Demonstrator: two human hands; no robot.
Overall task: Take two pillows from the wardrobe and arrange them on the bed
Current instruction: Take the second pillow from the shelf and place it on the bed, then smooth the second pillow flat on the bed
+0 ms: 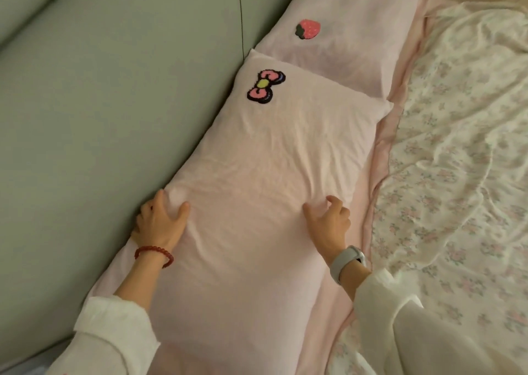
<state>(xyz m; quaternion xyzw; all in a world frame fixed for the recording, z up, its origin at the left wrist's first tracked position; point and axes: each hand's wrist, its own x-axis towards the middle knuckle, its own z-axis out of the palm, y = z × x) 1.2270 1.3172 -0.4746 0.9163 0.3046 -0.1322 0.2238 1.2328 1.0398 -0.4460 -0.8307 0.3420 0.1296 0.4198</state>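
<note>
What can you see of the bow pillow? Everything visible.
The bow pillow is pale pink, soft wrinkled cloth, with a fuzzy pink bow patch, yellow-centred, near its far end. It lies flat along the green headboard, its far corner overlapping the strawberry pillow. The left hand and right hand press on it, fingers bunching the fabric.
</note>
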